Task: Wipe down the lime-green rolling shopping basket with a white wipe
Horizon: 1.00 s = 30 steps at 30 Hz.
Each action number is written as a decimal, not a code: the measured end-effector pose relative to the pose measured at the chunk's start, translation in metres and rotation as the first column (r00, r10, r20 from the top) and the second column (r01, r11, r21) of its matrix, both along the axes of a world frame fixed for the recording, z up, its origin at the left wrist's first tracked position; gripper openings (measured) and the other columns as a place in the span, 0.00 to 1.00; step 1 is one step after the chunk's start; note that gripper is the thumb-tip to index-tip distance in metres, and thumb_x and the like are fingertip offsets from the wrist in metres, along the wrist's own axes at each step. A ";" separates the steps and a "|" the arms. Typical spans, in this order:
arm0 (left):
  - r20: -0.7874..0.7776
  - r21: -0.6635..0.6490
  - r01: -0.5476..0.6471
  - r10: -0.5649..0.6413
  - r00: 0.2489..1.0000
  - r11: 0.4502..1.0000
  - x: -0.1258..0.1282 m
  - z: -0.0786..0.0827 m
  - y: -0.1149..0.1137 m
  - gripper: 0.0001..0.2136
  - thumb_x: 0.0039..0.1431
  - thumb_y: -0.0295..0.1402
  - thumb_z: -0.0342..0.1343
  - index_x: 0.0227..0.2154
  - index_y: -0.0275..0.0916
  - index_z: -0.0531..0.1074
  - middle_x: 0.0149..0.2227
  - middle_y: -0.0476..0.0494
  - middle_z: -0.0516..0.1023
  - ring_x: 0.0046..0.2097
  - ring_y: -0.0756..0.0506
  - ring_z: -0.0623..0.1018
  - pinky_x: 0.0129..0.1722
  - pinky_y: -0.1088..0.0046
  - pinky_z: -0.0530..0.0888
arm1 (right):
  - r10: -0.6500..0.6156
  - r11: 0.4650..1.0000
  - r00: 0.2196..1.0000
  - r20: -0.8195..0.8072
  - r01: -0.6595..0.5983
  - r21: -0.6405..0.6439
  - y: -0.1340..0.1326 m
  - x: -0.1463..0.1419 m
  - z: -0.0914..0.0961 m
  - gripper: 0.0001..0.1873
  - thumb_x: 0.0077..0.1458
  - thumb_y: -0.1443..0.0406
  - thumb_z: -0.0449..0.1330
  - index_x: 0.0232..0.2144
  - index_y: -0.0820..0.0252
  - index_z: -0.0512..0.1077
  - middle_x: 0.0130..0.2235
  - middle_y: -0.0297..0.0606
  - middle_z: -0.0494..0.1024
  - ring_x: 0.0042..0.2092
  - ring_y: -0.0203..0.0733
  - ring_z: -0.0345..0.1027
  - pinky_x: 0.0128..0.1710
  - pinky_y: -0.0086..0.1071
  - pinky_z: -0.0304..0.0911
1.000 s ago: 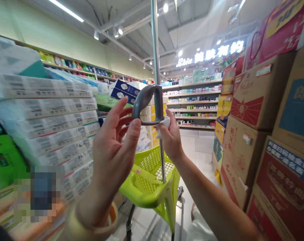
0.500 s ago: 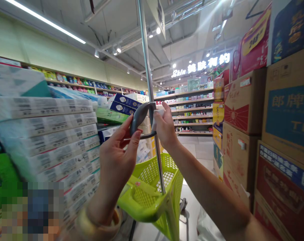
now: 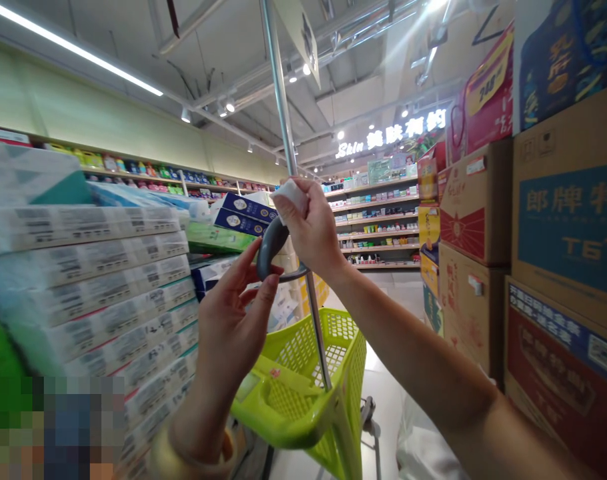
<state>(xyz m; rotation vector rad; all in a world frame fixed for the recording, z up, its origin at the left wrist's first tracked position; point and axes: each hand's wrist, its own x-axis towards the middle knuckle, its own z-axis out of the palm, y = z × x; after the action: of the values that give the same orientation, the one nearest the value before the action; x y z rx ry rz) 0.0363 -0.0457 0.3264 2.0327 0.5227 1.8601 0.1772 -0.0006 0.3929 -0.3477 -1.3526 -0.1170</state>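
A grey curved handle (image 3: 269, 248) is fixed to a tall metal pole (image 3: 283, 113) that rises from a lime-green shopping cart (image 3: 303, 393). My left hand (image 3: 233, 313) pinches the lower end of the handle between thumb and fingers. My right hand (image 3: 311, 227) is closed on a small white wad, a cloth or tissue (image 3: 292, 195), and presses it against the top of the handle where it meets the pole.
Stacked packs of tissue (image 3: 98, 273) fill the left side. Cardboard and red boxes (image 3: 533, 220) tower on the right. Store shelves (image 3: 378, 220) line the far end of the aisle. A hanging sign (image 3: 298, 30) sits on the pole overhead.
My right hand has slid the white wad up from the pole side of the handle to its top. My left hand closed from spread fingers to a pinch on the handle's lower end.
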 end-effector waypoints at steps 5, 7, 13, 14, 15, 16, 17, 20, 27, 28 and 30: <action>0.039 -0.004 0.048 -0.048 0.998 0.999 0.000 0.001 0.000 0.28 0.56 0.40 0.63 0.58 0.41 0.64 0.38 0.45 0.79 0.42 0.46 0.81 0.35 0.74 0.78 | -0.162 0.985 0.942 0.295 0.138 0.099 -0.029 -0.003 -0.012 0.16 0.65 0.57 0.54 0.53 0.49 0.68 0.59 0.38 0.64 0.63 0.46 0.58 0.63 0.48 0.59; 0.045 0.004 0.067 -0.067 0.997 0.998 0.000 0.001 0.000 0.28 0.56 0.40 0.63 0.58 0.41 0.63 0.37 0.46 0.79 0.41 0.46 0.81 0.35 0.75 0.78 | -0.166 0.984 0.921 0.352 0.133 0.116 -0.028 0.000 -0.012 0.17 0.65 0.56 0.54 0.55 0.47 0.68 0.59 0.37 0.65 0.62 0.47 0.59 0.63 0.49 0.60; 0.017 -0.006 0.098 -0.098 0.995 0.995 0.002 0.000 -0.001 0.28 0.57 0.37 0.61 0.59 0.42 0.61 0.39 0.44 0.79 0.45 0.45 0.80 0.35 0.73 0.78 | -0.220 0.975 0.892 0.395 0.196 0.100 -0.007 0.024 0.013 0.15 0.65 0.57 0.53 0.52 0.48 0.70 0.51 0.34 0.74 0.56 0.45 0.66 0.59 0.47 0.63; 0.016 -0.006 0.101 -0.101 0.995 0.995 0.002 0.000 -0.001 0.27 0.57 0.37 0.61 0.59 0.41 0.61 0.40 0.44 0.79 0.45 0.45 0.80 0.35 0.74 0.78 | -0.222 0.975 0.885 0.410 0.198 0.102 -0.009 0.024 0.013 0.15 0.65 0.59 0.52 0.52 0.49 0.70 0.51 0.35 0.74 0.56 0.45 0.67 0.59 0.47 0.63; 0.018 -0.008 0.106 -0.106 0.994 0.994 0.003 0.000 -0.001 0.27 0.57 0.36 0.61 0.58 0.41 0.61 0.40 0.44 0.79 0.45 0.45 0.80 0.36 0.74 0.78 | -0.221 0.975 0.877 0.426 0.192 0.110 -0.014 0.023 0.011 0.15 0.65 0.60 0.52 0.52 0.50 0.70 0.51 0.35 0.74 0.55 0.45 0.67 0.59 0.47 0.63; 0.022 -0.010 0.112 -0.111 0.994 0.994 0.003 0.000 -0.002 0.27 0.57 0.36 0.61 0.58 0.41 0.61 0.39 0.44 0.78 0.45 0.45 0.80 0.36 0.73 0.78 | -0.215 0.976 0.870 0.443 0.179 0.122 -0.020 0.021 0.007 0.16 0.65 0.61 0.51 0.53 0.50 0.70 0.51 0.35 0.74 0.55 0.45 0.67 0.59 0.47 0.63; 0.030 -0.014 0.116 -0.116 0.993 0.993 0.004 0.000 -0.003 0.27 0.56 0.36 0.61 0.58 0.41 0.61 0.39 0.45 0.78 0.44 0.46 0.80 0.36 0.74 0.78 | -0.206 0.978 0.862 0.463 0.161 0.136 -0.027 0.018 0.002 0.17 0.65 0.62 0.51 0.53 0.50 0.70 0.51 0.36 0.74 0.55 0.44 0.67 0.59 0.47 0.63; 0.068 -0.024 0.121 -0.120 0.990 0.992 0.004 0.001 -0.005 0.26 0.54 0.34 0.62 0.56 0.43 0.64 0.37 0.47 0.77 0.42 0.47 0.79 0.35 0.75 0.78 | -0.176 0.982 0.831 0.528 0.111 0.153 -0.041 0.012 -0.008 0.19 0.65 0.64 0.50 0.55 0.49 0.69 0.51 0.34 0.74 0.55 0.43 0.67 0.60 0.46 0.63; 0.163 -0.066 0.126 -0.113 0.980 0.990 0.004 0.002 -0.008 0.20 0.52 0.30 0.60 0.50 0.42 0.71 0.41 0.46 0.76 0.37 0.50 0.78 0.27 0.79 0.77 | -0.179 0.984 0.935 0.308 0.168 0.061 -0.022 0.016 -0.008 0.18 0.66 0.61 0.52 0.56 0.45 0.69 0.55 0.35 0.71 0.60 0.44 0.62 0.62 0.43 0.61; 0.154 -0.085 0.120 -0.106 0.982 0.989 0.004 0.002 -0.008 0.19 0.52 0.31 0.60 0.49 0.41 0.72 0.41 0.46 0.77 0.37 0.49 0.78 0.27 0.78 0.77 | -0.177 0.984 0.946 0.273 0.168 0.056 -0.021 0.015 -0.013 0.19 0.66 0.61 0.52 0.57 0.45 0.68 0.56 0.36 0.70 0.61 0.44 0.61 0.63 0.43 0.60; 0.126 -0.104 0.104 -0.090 0.988 0.989 0.005 0.000 -0.009 0.20 0.53 0.32 0.60 0.50 0.39 0.74 0.41 0.44 0.79 0.40 0.47 0.79 0.28 0.77 0.78 | -0.176 0.984 0.955 0.240 0.165 0.068 -0.024 0.009 -0.027 0.21 0.67 0.61 0.49 0.61 0.47 0.63 0.60 0.39 0.66 0.63 0.45 0.58 0.65 0.44 0.58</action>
<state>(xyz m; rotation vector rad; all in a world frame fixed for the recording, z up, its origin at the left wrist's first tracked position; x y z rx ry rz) 0.0408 -0.0548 0.3264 1.8282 0.4741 1.8409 0.1859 -0.0243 0.3657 -0.4208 -1.5603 -0.3448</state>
